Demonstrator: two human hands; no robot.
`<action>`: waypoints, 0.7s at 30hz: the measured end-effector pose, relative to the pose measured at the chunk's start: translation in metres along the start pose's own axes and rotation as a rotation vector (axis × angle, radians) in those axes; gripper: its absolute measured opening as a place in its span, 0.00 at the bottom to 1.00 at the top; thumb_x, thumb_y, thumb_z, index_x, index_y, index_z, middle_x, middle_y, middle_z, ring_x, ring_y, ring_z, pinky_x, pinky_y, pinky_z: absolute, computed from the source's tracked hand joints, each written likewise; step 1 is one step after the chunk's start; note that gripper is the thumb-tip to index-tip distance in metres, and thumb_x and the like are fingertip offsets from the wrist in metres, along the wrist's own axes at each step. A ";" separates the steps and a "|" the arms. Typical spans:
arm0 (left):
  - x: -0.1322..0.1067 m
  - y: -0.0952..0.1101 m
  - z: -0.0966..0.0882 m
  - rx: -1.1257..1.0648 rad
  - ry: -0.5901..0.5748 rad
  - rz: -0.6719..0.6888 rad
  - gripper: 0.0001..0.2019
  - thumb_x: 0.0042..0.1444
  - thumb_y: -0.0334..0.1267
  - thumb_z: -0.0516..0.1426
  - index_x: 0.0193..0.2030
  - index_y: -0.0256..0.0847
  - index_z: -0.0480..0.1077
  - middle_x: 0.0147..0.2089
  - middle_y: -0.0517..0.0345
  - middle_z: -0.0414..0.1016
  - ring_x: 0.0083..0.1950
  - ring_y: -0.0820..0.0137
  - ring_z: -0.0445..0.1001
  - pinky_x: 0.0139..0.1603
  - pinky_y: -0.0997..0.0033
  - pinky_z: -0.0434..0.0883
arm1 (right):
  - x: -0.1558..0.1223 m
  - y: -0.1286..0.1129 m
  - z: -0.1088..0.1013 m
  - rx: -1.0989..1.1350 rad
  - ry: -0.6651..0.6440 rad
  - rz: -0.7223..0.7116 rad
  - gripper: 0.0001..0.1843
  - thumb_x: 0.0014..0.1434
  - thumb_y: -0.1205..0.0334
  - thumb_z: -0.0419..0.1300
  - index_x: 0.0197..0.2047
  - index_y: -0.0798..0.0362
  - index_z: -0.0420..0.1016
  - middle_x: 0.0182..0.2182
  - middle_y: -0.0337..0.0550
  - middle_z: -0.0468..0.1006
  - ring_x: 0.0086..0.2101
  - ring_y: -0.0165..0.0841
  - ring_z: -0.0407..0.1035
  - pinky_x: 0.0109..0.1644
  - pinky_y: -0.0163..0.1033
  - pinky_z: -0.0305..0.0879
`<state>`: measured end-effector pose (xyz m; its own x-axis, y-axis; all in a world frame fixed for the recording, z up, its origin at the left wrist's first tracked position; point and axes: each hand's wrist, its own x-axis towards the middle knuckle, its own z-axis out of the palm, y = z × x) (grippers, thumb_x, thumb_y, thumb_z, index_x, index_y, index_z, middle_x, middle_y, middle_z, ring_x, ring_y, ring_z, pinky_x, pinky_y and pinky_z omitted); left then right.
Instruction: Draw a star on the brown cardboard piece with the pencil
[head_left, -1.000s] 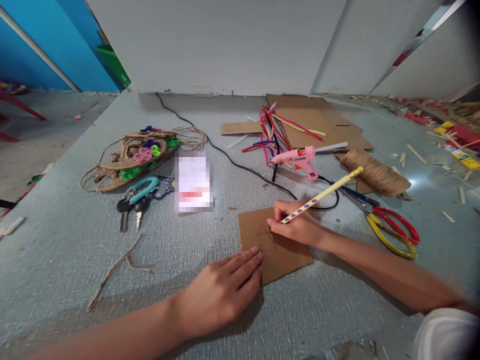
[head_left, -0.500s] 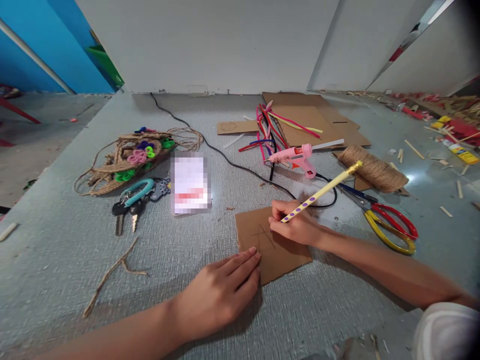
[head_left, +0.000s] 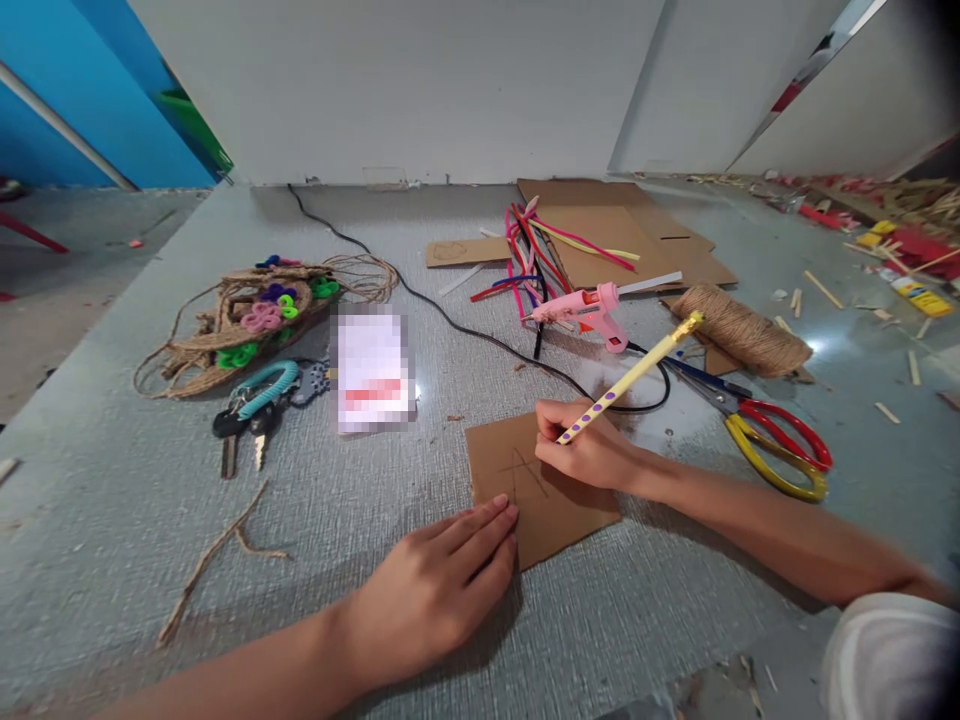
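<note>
A small brown cardboard square (head_left: 559,505) lies flat on the grey textured mat, with crossing pencil lines drawn on it. My left hand (head_left: 439,590) rests flat with its fingers stretched out, the fingertips pressing the card's near left edge. My right hand (head_left: 589,450) is closed on a yellow pencil with purple dots (head_left: 628,377), whose tip touches the card near the drawn lines. The pencil slants up and to the right.
Beyond the card lie a pink glue gun (head_left: 589,310) with its black cord, coloured pipe cleaners (head_left: 529,255), cardboard sheets (head_left: 630,240), a jute twine spool (head_left: 742,330) and red-and-yellow scissors (head_left: 780,445). At left sit a jute craft piece (head_left: 255,315), keys (head_left: 255,410) and a twine scrap (head_left: 217,555).
The view has drifted slightly, so everything sits a little further left and up. Both hands stay on the card, and the pencil tip has barely moved.
</note>
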<state>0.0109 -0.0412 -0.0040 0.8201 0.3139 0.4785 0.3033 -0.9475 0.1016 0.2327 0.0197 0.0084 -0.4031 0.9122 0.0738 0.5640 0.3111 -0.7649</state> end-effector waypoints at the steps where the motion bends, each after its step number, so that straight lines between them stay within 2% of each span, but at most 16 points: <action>1: 0.000 0.000 0.000 -0.001 0.001 0.002 0.12 0.61 0.26 0.48 0.43 0.27 0.72 0.49 0.41 0.76 0.52 0.59 0.74 0.45 0.63 0.78 | 0.000 0.000 0.000 0.018 0.000 0.012 0.12 0.46 0.70 0.53 0.20 0.51 0.51 0.16 0.29 0.54 0.20 0.23 0.48 0.25 0.33 0.44; 4: 0.001 -0.001 -0.001 -0.004 0.005 0.001 0.12 0.61 0.26 0.48 0.43 0.27 0.72 0.49 0.41 0.76 0.51 0.58 0.75 0.45 0.63 0.78 | 0.000 0.000 0.000 0.027 -0.016 0.022 0.13 0.47 0.68 0.55 0.20 0.51 0.52 0.15 0.29 0.55 0.19 0.23 0.48 0.24 0.33 0.44; 8: 0.001 -0.001 0.000 -0.014 -0.002 0.004 0.13 0.61 0.26 0.47 0.43 0.27 0.72 0.49 0.40 0.76 0.51 0.57 0.75 0.44 0.62 0.78 | 0.000 0.000 0.000 -0.004 -0.010 0.002 0.13 0.46 0.71 0.53 0.20 0.52 0.50 0.16 0.29 0.54 0.20 0.23 0.47 0.25 0.33 0.43; 13: 0.001 0.000 0.001 -0.022 0.003 0.006 0.12 0.61 0.26 0.48 0.42 0.26 0.72 0.48 0.40 0.76 0.51 0.56 0.75 0.44 0.62 0.78 | 0.001 0.000 0.000 0.038 0.005 0.043 0.12 0.47 0.69 0.55 0.20 0.52 0.52 0.16 0.29 0.56 0.20 0.23 0.49 0.24 0.33 0.45; 17: 0.000 -0.001 0.000 -0.022 0.010 0.011 0.12 0.60 0.25 0.48 0.42 0.26 0.72 0.48 0.39 0.76 0.51 0.55 0.74 0.45 0.61 0.78 | 0.001 -0.001 -0.001 0.013 -0.006 0.017 0.12 0.45 0.72 0.53 0.20 0.52 0.50 0.16 0.29 0.53 0.20 0.24 0.48 0.25 0.33 0.44; 21: -0.001 -0.001 0.000 -0.033 -0.003 0.014 0.12 0.61 0.25 0.48 0.43 0.26 0.72 0.49 0.39 0.76 0.52 0.55 0.74 0.46 0.61 0.77 | 0.002 0.000 0.000 0.056 0.010 0.044 0.13 0.46 0.71 0.53 0.20 0.52 0.51 0.16 0.30 0.54 0.20 0.24 0.48 0.25 0.33 0.45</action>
<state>0.0097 -0.0403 -0.0045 0.8255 0.3011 0.4774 0.2762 -0.9531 0.1235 0.2323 0.0212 0.0087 -0.3716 0.9273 0.0454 0.5397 0.2555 -0.8022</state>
